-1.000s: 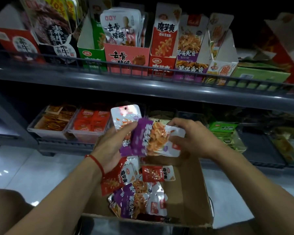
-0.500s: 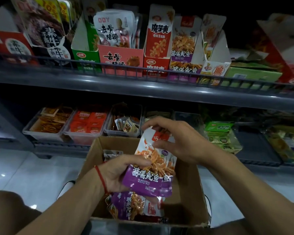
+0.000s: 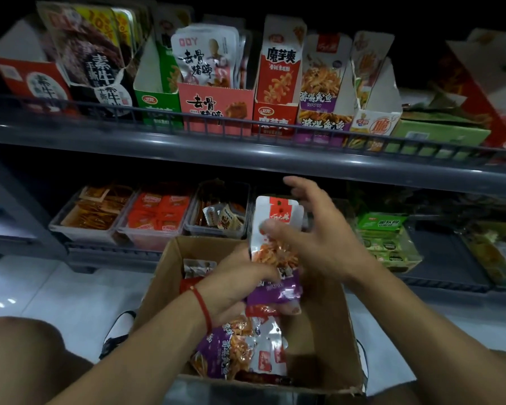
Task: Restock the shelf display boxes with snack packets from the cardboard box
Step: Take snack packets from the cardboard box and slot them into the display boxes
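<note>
Purple-and-white snack packet (image 3: 275, 252) at frame centre, long axis upright, above the cardboard box (image 3: 327, 323). Left hand (image 3: 234, 290) grips its purple lower end, fingers curled round it. Right hand (image 3: 313, 244) touches its right edge, fingers spread and loose. Matching purple display box (image 3: 322, 112) lies up and slightly right on the upper shelf (image 3: 158, 153); right hand nearer.

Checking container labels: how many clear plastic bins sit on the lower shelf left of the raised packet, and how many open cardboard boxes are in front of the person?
Clear plastic bins: 3 (orange strips, red packets, mixed packets)
Open cardboard box: 1
Total: 4
</note>
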`<state>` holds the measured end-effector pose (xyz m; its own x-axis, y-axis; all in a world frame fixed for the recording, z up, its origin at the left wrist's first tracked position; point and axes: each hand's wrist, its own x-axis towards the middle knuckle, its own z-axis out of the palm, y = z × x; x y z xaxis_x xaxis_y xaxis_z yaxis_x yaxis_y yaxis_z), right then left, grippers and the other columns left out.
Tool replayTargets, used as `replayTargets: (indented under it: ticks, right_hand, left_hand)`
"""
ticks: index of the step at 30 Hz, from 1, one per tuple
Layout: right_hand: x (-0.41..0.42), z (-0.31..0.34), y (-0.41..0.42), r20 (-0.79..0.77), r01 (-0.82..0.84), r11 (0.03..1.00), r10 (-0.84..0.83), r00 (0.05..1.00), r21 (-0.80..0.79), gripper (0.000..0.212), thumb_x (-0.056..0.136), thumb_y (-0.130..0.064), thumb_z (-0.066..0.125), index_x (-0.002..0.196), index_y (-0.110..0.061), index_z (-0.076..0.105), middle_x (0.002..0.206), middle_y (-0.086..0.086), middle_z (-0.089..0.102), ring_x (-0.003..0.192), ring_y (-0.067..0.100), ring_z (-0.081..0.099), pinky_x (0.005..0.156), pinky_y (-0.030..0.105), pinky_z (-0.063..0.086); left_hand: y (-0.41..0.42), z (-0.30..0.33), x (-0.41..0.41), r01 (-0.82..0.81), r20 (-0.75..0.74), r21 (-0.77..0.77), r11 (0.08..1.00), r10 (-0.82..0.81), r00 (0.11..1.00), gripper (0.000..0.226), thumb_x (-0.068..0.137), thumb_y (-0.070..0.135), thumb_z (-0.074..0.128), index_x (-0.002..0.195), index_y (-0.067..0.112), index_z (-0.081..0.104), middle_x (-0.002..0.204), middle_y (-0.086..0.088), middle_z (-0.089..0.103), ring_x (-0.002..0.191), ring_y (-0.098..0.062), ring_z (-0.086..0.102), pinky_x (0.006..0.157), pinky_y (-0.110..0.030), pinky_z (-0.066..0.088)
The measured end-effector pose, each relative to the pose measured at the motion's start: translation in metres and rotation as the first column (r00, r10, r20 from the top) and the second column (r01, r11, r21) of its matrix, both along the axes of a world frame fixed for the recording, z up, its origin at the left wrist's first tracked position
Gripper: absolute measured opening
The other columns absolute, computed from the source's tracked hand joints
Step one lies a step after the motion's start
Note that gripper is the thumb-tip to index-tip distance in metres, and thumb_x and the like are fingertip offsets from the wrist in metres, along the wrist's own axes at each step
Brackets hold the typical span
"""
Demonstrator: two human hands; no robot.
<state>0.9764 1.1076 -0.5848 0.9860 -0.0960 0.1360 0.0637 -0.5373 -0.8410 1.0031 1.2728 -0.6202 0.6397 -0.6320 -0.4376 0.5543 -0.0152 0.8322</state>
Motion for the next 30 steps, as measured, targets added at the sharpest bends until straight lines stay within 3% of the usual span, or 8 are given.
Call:
replayTargets:
  ticks: [2,4,7,11,16,22,26,30]
  right_hand:
    - [-0.003,-0.007,0.010,-0.134,-0.039,0.972,0.072,0.988,0.233,0.095,0.073,-0.058,0.079,0.151,-0.044,0.028,0.136,-0.009,0.051,0.118,0.009,0.060,0.096,0.035,0.057]
    - [-0.003,-0.016,0.021,-0.124,0.001,0.963,0.034,0.992,0.270,0.091,0.072,-0.056,0.081,0.147,-0.044,0.032,0.124,-0.007,0.060,0.111,0.011,0.064,0.091,0.033,0.059]
    - [0.005,-0.014,0.033,-0.041,0.127,0.927,-0.120,0.992,0.353,0.062,0.084,-0.030,0.081,0.135,-0.040,0.047,0.106,-0.004,0.063,0.094,0.012,0.066,0.081,0.031,0.061]
    - [0.005,0.000,0.030,0.005,0.102,0.853,-0.121,0.993,0.511,0.050,0.089,-0.009,0.072,0.130,-0.030,0.054,0.091,0.000,0.057,0.074,0.006,0.062,0.069,0.022,0.057]
    - [0.000,0.002,0.033,0.025,0.016,0.905,-0.030,0.999,0.425,0.060,0.092,-0.029,0.073,0.140,-0.047,0.042,0.105,-0.002,0.058,0.091,0.009,0.066,0.079,0.025,0.058]
    - [0.007,-0.001,0.028,0.020,0.047,0.920,-0.060,0.998,0.389,0.048,0.088,-0.047,0.073,0.129,-0.045,0.049,0.104,-0.009,0.063,0.100,0.018,0.068,0.087,0.044,0.060]
    - [0.010,0.003,0.019,-0.027,0.004,0.970,0.003,1.000,0.244,0.075,0.071,-0.077,0.071,0.133,-0.047,0.043,0.128,0.000,0.053,0.111,0.019,0.064,0.091,0.040,0.058]
    - [0.005,0.040,-0.008,-0.088,-0.124,0.987,0.133,0.987,0.098,0.066,0.075,-0.060,0.078,0.131,-0.044,0.046,0.117,-0.015,0.059,0.106,0.007,0.065,0.091,0.035,0.059]
  left_hand:
    - [-0.005,-0.001,0.000,-0.047,0.267,0.169,0.984,0.000,0.964,0.054,0.088,-0.010,0.062,0.110,0.040,0.058,0.110,-0.009,0.073,0.093,-0.036,0.074,0.078,-0.061,0.061]
    - [-0.006,-0.001,-0.003,-0.032,0.409,0.231,0.972,-0.067,0.910,0.055,0.086,-0.007,0.066,0.117,0.037,0.054,0.112,-0.008,0.069,0.092,-0.036,0.073,0.076,-0.060,0.061]
    - [0.000,0.004,-0.002,-0.064,0.400,0.183,0.981,-0.014,0.917,0.076,0.080,-0.008,0.073,0.137,0.033,0.044,0.118,-0.004,0.068,0.097,-0.026,0.073,0.075,-0.046,0.064]
    - [0.010,0.008,0.002,-0.050,0.340,0.135,0.990,0.001,0.940,0.078,0.072,0.000,0.079,0.129,0.045,0.050,0.118,-0.010,0.068,0.101,-0.033,0.072,0.082,-0.057,0.062]
    - [0.006,0.008,0.000,-0.010,0.421,0.170,0.985,-0.063,0.905,0.074,0.081,0.004,0.075,0.120,0.058,0.042,0.122,0.000,0.065,0.103,-0.024,0.072,0.086,-0.044,0.063]
    - [0.004,0.002,0.005,-0.102,0.501,0.221,0.970,-0.023,0.865,0.059,0.081,0.014,0.075,0.128,0.041,0.054,0.119,0.008,0.070,0.110,-0.014,0.068,0.095,-0.043,0.059]
    - [0.002,0.002,0.010,-0.118,0.447,0.215,0.970,0.010,0.894,0.045,0.095,-0.001,0.061,0.121,0.036,0.057,0.109,-0.003,0.074,0.093,-0.024,0.075,0.082,-0.046,0.063]
    - [0.009,0.017,0.020,-0.050,0.336,0.117,0.992,0.008,0.942,0.038,0.096,-0.012,0.049,0.122,0.014,0.059,0.093,-0.023,0.076,0.076,-0.033,0.073,0.063,-0.039,0.061]
